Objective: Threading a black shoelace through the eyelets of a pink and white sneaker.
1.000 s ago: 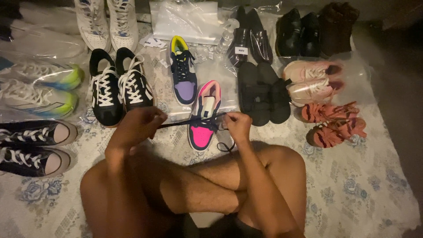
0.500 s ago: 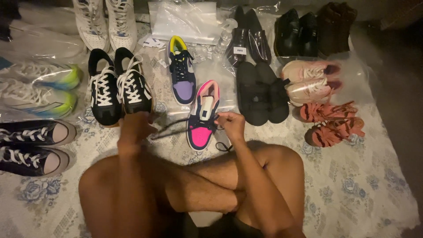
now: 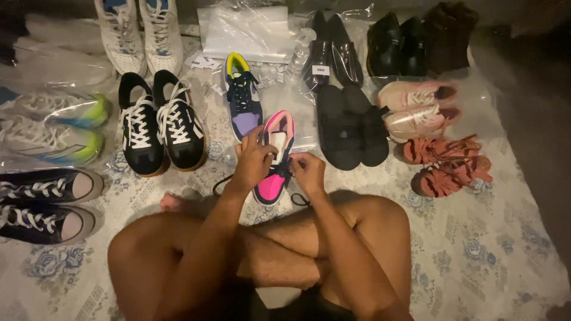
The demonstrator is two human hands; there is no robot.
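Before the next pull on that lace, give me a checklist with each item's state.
1. Left hand on the pink sneaker: ok, it rests over the lace area.
2. Right hand on the sneaker: ok, fingers pinch at its right side.
3. Black lace free of snags: cannot tell, one end loops out to the left on the cloth and the rest is hidden under the hands.
4. Sneaker flat on the cloth: ok, toe towards the person.
5. Room around it: ok, the purple sneaker and black shoes lie apart from it.
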